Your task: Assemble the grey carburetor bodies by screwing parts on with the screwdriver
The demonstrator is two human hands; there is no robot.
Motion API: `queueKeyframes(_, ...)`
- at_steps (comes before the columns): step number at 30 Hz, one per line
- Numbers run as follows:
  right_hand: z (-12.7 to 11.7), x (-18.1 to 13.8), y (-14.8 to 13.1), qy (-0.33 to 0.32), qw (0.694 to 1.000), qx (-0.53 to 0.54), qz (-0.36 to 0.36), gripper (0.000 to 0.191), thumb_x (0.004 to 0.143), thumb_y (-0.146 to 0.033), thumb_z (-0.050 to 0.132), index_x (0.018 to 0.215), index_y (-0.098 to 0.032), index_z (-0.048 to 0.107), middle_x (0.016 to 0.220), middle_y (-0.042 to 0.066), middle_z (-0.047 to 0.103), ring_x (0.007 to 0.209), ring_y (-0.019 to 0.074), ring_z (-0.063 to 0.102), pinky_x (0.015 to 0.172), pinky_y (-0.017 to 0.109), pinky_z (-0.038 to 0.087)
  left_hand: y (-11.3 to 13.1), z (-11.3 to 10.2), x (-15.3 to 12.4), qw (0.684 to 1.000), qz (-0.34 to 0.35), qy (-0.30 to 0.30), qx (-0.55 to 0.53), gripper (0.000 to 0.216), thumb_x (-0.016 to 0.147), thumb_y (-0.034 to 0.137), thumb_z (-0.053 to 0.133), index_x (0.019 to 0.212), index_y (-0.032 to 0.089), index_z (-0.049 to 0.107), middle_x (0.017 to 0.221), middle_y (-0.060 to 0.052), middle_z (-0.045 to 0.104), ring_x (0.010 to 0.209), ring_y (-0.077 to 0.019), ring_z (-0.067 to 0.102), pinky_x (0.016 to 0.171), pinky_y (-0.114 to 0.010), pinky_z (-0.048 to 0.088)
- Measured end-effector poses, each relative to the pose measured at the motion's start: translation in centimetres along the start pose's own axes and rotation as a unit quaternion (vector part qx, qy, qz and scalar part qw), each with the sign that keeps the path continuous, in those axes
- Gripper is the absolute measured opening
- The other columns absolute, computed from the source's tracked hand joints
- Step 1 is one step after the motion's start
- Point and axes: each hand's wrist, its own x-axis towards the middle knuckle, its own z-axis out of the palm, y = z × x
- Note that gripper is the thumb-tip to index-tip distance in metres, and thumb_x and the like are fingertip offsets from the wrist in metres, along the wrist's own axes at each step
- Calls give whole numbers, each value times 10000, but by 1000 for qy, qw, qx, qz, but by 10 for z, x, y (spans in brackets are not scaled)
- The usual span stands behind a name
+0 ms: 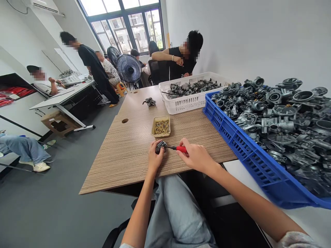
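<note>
My left hand (156,155) is closed around a small dark metal carburetor (160,146) just above the table's near edge. In my right hand (195,155) is a screwdriver (181,148) with a red handle, its shaft pointing left. The screwdriver's tip meets the carburetor's right side; the exact spot of contact is too small to make out. Just beyond my hands stands a small cream tray (152,132) holding many small brass-coloured parts (162,127).
A blue crate (245,153) heaped with carburetors (279,113) stands at the right. Behind it is a white basket (178,104) of similar parts. One carburetor (149,101) lies alone on the wooden table (124,148). A person (181,57) works across the table, near a fan (128,68).
</note>
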Motion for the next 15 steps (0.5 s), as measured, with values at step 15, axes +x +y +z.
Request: queueKeyframes(15, 1, 3, -8, -17, 995, -66, 76, 343, 1157, -542, 457, 1182, -214, 553, 914, 71, 809, 870, 277, 802, 653, 306, 325, -4, 1, 0, 1000, 1, 1, 1, 352, 969, 202, 637, 1309, 240, 718, 1331, -107, 688, 1306, -278, 629, 1214, -490, 474)
